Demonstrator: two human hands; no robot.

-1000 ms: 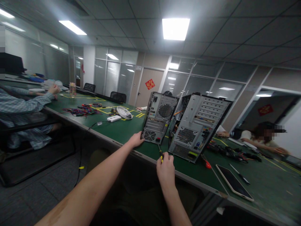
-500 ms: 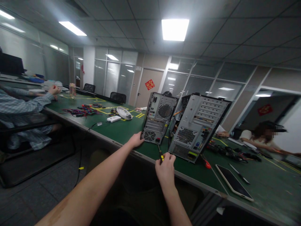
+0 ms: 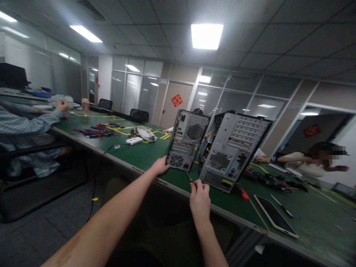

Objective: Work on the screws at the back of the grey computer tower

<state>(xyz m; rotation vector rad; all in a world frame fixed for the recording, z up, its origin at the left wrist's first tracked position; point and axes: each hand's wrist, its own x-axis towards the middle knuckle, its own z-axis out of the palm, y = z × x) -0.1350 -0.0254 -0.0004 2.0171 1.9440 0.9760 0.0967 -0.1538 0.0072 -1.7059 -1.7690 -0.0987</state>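
Two computer cases stand side by side on the green table (image 3: 133, 155), rear panels facing me. At the lower left edge of the smaller case (image 3: 185, 142), my left hand (image 3: 160, 165) is closed, its fingers round the corner. My right hand (image 3: 199, 194) grips a screwdriver (image 3: 189, 177) whose tip is at the bottom edge of that case, near the red switch. The larger case (image 3: 233, 148) is just right of it, not touched by either hand. Most of the screwdriver's handle is hidden in my right fingers.
Right of the cases lie a red-handled tool (image 3: 244, 194), a phone (image 3: 275, 216), a pen-like tool (image 3: 282, 205) and black cables (image 3: 272, 181). To the left are coloured wires (image 3: 96, 130), a white power strip (image 3: 134, 141) and a white oval part (image 3: 146, 134). People sit at both sides.
My right hand has shifted slightly right and turned, covering more of the screwdriver's handle. My left hand stays on the case. The person at the right has moved an arm.
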